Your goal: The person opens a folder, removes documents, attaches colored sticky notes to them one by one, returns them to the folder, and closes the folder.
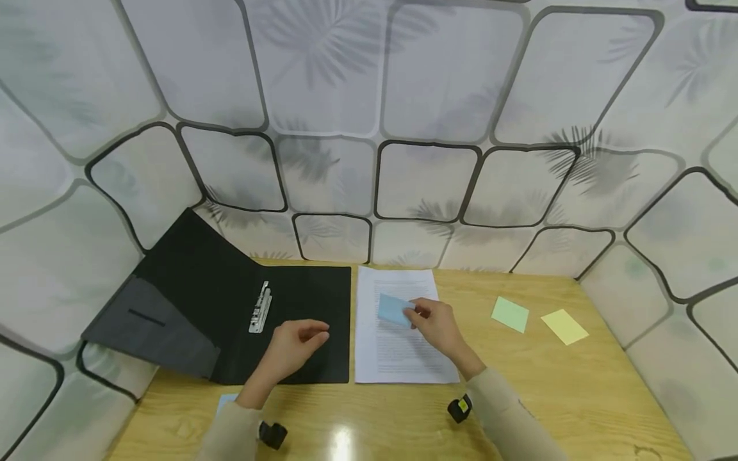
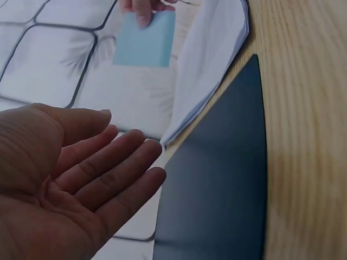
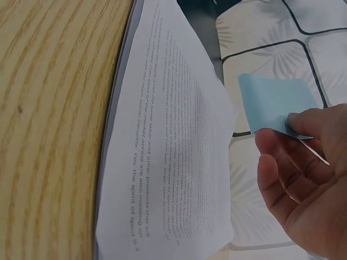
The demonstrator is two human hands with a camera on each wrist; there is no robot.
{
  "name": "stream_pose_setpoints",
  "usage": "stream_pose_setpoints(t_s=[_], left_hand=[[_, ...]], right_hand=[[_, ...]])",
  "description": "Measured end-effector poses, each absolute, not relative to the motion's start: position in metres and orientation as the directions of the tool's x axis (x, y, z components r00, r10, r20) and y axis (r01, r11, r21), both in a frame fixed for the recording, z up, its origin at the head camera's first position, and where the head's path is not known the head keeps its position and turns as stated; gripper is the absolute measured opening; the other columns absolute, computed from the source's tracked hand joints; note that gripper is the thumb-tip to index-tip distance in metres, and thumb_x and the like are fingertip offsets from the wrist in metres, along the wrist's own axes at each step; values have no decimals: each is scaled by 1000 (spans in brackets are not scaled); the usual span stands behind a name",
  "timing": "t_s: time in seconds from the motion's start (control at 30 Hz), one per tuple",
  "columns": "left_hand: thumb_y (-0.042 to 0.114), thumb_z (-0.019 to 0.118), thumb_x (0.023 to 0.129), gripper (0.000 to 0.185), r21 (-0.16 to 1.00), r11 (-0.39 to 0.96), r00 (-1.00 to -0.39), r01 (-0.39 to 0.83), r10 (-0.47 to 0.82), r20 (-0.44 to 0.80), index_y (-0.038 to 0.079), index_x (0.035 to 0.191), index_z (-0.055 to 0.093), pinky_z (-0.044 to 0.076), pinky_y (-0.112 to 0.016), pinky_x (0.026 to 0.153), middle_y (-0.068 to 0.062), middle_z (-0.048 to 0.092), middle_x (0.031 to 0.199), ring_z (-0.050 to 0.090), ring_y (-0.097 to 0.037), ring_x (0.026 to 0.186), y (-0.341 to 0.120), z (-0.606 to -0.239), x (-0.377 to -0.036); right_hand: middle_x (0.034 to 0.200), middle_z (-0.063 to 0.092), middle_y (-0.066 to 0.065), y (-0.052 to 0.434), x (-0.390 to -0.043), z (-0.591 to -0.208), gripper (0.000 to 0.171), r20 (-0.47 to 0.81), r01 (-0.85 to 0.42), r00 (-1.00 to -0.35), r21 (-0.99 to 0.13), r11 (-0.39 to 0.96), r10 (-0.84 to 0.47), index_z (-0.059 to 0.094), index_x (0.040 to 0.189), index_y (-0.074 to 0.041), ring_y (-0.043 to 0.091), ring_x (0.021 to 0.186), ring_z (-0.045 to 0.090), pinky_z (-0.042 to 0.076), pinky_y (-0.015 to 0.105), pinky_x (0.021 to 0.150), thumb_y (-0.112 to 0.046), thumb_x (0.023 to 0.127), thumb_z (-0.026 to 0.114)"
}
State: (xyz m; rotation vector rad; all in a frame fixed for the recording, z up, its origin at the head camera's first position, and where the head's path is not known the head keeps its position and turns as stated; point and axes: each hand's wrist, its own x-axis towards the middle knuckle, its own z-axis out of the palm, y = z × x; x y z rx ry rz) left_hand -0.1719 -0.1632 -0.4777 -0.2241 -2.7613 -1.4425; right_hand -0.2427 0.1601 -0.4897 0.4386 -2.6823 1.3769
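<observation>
Between thumb and fingers my right hand (image 1: 436,323) pinches a blue sticky note (image 1: 394,309) by its edge. In the right wrist view the note (image 3: 275,103) is raised off the printed sheets and bends slightly. Below it lies a stack of printed paper (image 1: 398,358). My left hand (image 1: 295,349) hovers over the right cover of an open black folder (image 1: 311,288), its fingers relaxed and holding nothing. A metal clip (image 1: 261,307) sits near the folder's spine. The left wrist view shows this palm (image 2: 70,216) with fingers spread loosely.
A green sticky note (image 1: 510,314) and a yellow one (image 1: 565,327) lie on the wooden table (image 1: 519,384) at right. Another blue piece (image 1: 225,401) is partly hidden beside my left sleeve. The folder's left cover (image 1: 155,307) leans up against the patterned backdrop.
</observation>
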Motion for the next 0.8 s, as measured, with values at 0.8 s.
stream_pose_setpoints(t_s=[0.8], left_hand=[[12, 78, 96, 21, 804, 511, -951, 303, 222, 217, 4, 115, 81, 66, -35, 78, -13, 81, 109, 79, -26, 94, -77, -475, -229]], right_hand=[[80, 77, 7, 159, -242, -485, 19, 256, -384, -916, -779, 495, -309, 80, 113, -1, 17, 66, 71, 53, 20, 58, -12, 98, 77]])
